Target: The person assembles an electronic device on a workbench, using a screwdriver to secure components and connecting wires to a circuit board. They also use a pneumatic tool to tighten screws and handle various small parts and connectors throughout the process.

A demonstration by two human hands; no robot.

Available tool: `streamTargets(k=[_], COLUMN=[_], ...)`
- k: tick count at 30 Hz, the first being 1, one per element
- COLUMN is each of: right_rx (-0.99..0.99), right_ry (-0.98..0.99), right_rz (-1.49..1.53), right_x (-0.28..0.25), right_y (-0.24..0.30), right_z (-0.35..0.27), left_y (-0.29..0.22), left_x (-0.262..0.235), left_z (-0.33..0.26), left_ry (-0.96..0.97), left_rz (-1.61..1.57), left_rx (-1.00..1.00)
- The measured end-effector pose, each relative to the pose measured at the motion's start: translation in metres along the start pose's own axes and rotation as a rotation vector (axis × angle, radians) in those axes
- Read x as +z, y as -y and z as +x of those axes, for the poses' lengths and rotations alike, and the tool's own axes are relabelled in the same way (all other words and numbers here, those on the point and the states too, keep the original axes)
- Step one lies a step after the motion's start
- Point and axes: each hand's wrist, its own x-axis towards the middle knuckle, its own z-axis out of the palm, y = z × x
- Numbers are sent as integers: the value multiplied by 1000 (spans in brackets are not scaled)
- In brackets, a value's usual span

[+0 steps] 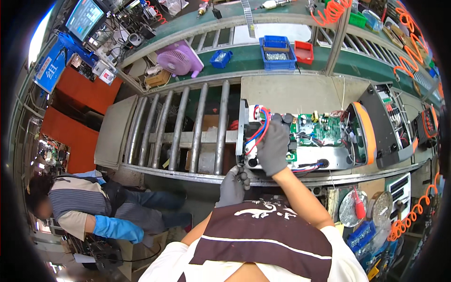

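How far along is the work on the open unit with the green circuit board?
Looks done: the green circuit board already sits in the open metal unit. In hand: the gloved right hand rests on the red and blue wires, and the left hand is at the unit's near edge. Left: the unit is uncovered, with wires loose.

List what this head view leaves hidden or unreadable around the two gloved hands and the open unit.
- Head view: the right hand covers the open unit where the red and blue wires run.
- Left hand: curled at the conveyor's front rail; what it grips is too small to tell.
- Green circuit board: parts too small to identify.
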Motion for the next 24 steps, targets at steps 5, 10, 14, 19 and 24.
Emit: streamTargets(k=[5, 10, 14, 19, 24], right_rx=[-208, -339, -369, -354, -335], right_ry=[19, 455, 548, 524, 480], right_rz=[136, 137, 93, 80, 128], right_x=[-38, -68, -61, -57, -48], right_y=[-11, 1, 7, 14, 20], right_z=[-7, -31, -46, -51, -57], left_y=[9, 12, 18, 13, 9], left_x=[1, 11, 5, 14, 25], left_z=[-8, -10, -6, -19, -32], left_ry=[200, 340, 409, 471, 466], left_rz=[-111, -171, -192, -68, -1], left_rx=[-119, -65, -74, 41, 103])
